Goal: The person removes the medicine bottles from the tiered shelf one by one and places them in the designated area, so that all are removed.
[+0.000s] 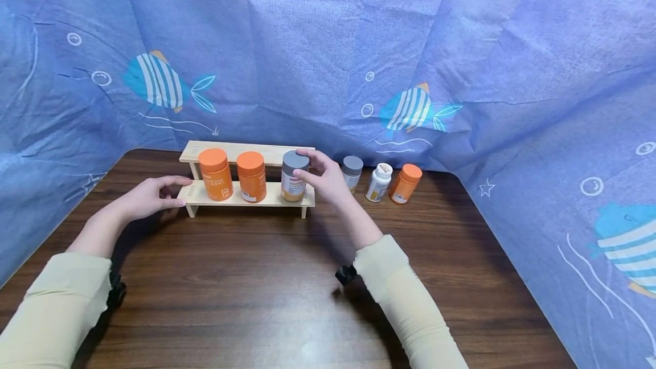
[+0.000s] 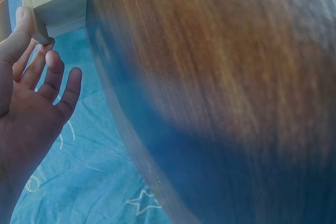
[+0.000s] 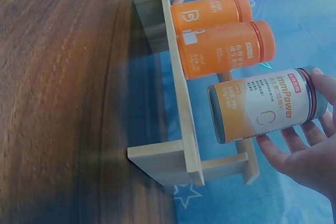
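My right hand [image 1: 328,178] grips a supplement bottle [image 3: 262,106] with a grey lid and a white-and-orange label, thumb and fingers around its upper part. In the right wrist view a gap shows between the bottle's base and the lower shelf of a two-tier wooden rack [image 1: 274,192]. Two orange supplement bottles, one at the left [image 1: 219,178] and one beside it [image 1: 252,180], stand upright on that shelf. At the rack's left end, my left hand [image 1: 148,197] pinches the lower shelf's end, thumb in front and fingers behind.
Right of the rack on the dark wooden table [image 1: 246,278] stand another grey-lidded bottle [image 1: 352,172], a small white bottle [image 1: 378,184] and an orange bottle [image 1: 405,185]. The rack's upper shelf [image 1: 241,150] lies behind. A blue fish-print cloth [image 1: 307,44] hangs around the table's back and sides.
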The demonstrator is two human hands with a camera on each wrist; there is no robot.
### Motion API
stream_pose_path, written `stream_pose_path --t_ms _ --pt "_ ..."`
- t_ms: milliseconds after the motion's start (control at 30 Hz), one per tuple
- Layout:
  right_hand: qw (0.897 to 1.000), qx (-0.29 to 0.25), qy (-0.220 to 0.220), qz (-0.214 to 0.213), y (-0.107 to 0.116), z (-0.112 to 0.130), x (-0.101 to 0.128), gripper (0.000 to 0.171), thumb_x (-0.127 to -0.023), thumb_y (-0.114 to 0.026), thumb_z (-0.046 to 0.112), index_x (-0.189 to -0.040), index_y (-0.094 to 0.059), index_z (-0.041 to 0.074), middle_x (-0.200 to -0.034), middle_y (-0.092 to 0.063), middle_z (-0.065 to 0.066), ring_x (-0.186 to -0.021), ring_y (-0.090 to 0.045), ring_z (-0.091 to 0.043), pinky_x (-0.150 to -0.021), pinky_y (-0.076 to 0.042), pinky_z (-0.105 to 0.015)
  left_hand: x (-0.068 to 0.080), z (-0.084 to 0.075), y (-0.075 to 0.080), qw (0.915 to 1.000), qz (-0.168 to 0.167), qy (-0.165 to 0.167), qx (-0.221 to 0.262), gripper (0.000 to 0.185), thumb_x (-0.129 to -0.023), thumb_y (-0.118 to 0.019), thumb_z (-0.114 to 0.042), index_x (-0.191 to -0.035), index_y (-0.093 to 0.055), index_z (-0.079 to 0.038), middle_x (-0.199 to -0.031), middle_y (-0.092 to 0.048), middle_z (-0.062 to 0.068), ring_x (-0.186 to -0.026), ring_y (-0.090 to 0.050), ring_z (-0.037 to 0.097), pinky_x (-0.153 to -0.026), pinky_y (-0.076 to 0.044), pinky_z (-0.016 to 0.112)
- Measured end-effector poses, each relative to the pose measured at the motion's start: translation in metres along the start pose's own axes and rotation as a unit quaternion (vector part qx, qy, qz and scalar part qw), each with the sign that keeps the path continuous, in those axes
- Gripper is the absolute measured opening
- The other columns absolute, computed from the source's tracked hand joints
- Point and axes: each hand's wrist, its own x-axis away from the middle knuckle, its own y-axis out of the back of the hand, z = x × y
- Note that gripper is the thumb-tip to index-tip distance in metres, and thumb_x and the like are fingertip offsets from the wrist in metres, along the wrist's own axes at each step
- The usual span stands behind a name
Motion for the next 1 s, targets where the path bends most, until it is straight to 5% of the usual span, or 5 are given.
stream_pose_path --t_ms 133,333,1000 --pt "1.000 -0.018 -0.006 0.005 0.006 0.004 0.003 0.046 -0.083 -0.070 0.003 -0.127 -0.056 -0.001 -0.120 -0.061 -0.020 -0.103 -0.058 -0.023 -0.094 -0.043 -0.044 0.000 0.000 0.000 1.0000 0.004 0.001 0.003 0.056 -0.088 -0.067 -0.029 -0.135 -0.048 -0.006 -0.080 -0.055 0.007 -0.068 -0.047 0.017 -0.055 -0.041 0.029" --pt "0.999 -0.026 -0.032 -0.001 0.018 -0.010 0.003 0.046 -0.083 -0.073 0.011 -0.127 -0.059 0.013 -0.118 -0.063 -0.007 -0.107 -0.058 -0.018 -0.089 -0.045 -0.030 0.001 -0.001 0.000 0.9999 0.007 0.003 0.007 0.057 -0.088 -0.067 -0.030 -0.135 -0.048 -0.005 -0.069 -0.050 0.004 -0.066 -0.046 0.016 -0.056 -0.040 0.029" --pt "0.999 -0.010 -0.035 0.000 0.064 -0.015 0.021 0.048 -0.085 -0.070 0.011 -0.131 -0.055 0.011 -0.128 -0.059 -0.007 -0.118 -0.053 -0.023 -0.090 -0.045 -0.034 0.001 -0.005 0.001 0.9999 -0.007 -0.010 -0.003 0.053 -0.088 -0.068 -0.026 -0.133 -0.050 -0.004 -0.081 -0.055 0.008 -0.066 -0.046 0.015 -0.055 -0.040 0.028"
